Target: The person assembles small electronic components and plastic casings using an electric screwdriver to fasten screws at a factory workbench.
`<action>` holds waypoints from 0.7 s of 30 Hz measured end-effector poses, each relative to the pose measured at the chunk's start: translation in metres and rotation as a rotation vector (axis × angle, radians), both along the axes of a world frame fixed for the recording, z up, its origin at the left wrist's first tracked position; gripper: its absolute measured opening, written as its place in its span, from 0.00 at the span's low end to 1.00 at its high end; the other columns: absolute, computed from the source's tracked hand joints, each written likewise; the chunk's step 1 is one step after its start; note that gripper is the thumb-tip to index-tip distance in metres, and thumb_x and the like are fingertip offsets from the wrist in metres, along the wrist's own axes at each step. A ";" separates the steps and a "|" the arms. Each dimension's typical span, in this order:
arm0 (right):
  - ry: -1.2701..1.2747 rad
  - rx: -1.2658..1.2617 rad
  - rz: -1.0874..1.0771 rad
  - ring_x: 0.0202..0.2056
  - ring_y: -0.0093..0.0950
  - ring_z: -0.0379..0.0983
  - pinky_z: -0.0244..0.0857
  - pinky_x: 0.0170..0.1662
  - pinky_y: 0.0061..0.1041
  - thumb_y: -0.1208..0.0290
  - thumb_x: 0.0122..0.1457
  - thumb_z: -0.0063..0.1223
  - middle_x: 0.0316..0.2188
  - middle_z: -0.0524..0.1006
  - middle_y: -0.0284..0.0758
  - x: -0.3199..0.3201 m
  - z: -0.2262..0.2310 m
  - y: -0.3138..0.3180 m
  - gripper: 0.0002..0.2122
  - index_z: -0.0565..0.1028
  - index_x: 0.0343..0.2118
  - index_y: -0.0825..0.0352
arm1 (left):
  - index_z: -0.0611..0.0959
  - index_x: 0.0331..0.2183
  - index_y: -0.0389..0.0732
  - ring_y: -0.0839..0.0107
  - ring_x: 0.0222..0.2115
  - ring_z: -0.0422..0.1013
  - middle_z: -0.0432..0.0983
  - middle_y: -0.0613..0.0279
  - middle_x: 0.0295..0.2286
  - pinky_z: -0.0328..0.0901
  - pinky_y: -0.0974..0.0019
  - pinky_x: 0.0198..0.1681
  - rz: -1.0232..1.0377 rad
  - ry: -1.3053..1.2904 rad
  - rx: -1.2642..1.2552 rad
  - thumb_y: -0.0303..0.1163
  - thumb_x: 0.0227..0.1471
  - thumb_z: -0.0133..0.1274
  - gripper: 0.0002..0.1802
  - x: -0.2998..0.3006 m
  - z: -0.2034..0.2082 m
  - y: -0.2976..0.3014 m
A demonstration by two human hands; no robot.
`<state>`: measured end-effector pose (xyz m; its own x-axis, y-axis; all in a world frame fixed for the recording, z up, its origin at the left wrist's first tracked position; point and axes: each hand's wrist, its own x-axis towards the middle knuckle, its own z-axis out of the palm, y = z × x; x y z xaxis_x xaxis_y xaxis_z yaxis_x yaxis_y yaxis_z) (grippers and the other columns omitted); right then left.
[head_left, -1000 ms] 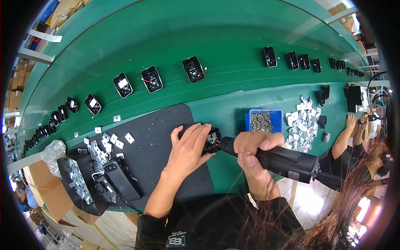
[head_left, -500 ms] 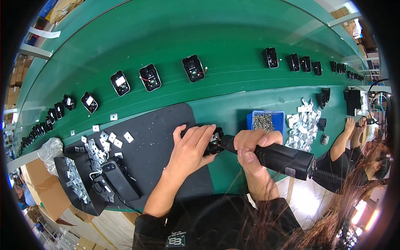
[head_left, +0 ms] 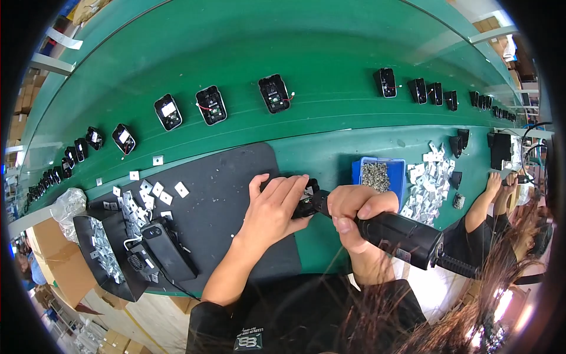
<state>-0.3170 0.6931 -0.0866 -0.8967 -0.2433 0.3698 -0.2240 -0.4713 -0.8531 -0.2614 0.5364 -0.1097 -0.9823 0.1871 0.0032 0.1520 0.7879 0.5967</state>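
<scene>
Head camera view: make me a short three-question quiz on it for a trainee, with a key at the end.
1. Which hand holds the black cylindrical tool?

2. True or false: the blue bin stands to the right of the dark grey mat.

3. What is the left hand holding?
A) a clear plastic bag
B) a black housing
C) a cardboard box

Key:
1. The right hand.
2. True.
3. B.

A crumpled clear plastic bag (head_left: 68,206) lies by an open cardboard box (head_left: 66,266) at the left — near both, a black phone-like device (head_left: 170,252) sits toward the left of a dark mat (head_left: 221,192). Far right — a co-worker (head_left: 469,236) in dark clothing.
</scene>
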 end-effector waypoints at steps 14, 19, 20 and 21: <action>0.163 -0.082 0.231 0.16 0.22 0.65 0.63 0.22 0.24 0.83 0.46 0.56 0.18 0.66 0.26 -0.024 -0.009 0.012 0.17 0.63 0.35 0.59 | 0.75 0.46 0.39 0.69 0.39 0.70 0.74 0.64 0.37 0.51 0.53 0.54 -0.028 -0.002 0.031 0.37 0.27 0.66 0.39 -0.011 -0.001 0.004; 0.127 -0.103 0.204 0.16 0.22 0.64 0.63 0.22 0.24 0.83 0.47 0.56 0.17 0.66 0.26 -0.027 -0.009 0.014 0.16 0.62 0.34 0.59 | 0.75 0.46 0.39 0.68 0.39 0.70 0.74 0.63 0.36 0.51 0.54 0.54 -0.028 -0.008 0.058 0.37 0.26 0.65 0.38 -0.015 -0.001 0.006; 0.126 -0.099 0.210 0.16 0.21 0.64 0.63 0.22 0.24 0.83 0.47 0.56 0.17 0.66 0.26 -0.027 -0.010 0.015 0.16 0.61 0.33 0.59 | 0.76 0.46 0.38 0.68 0.38 0.71 0.74 0.62 0.36 0.51 0.54 0.54 -0.031 -0.007 0.057 0.38 0.27 0.65 0.38 -0.015 -0.001 0.007; 0.126 -0.100 0.209 0.16 0.21 0.64 0.63 0.22 0.24 0.83 0.47 0.56 0.17 0.66 0.26 -0.027 -0.011 0.016 0.16 0.61 0.33 0.59 | 0.76 0.46 0.38 0.68 0.38 0.71 0.74 0.62 0.36 0.51 0.54 0.54 -0.032 -0.007 0.056 0.38 0.27 0.65 0.38 -0.016 -0.001 0.007</action>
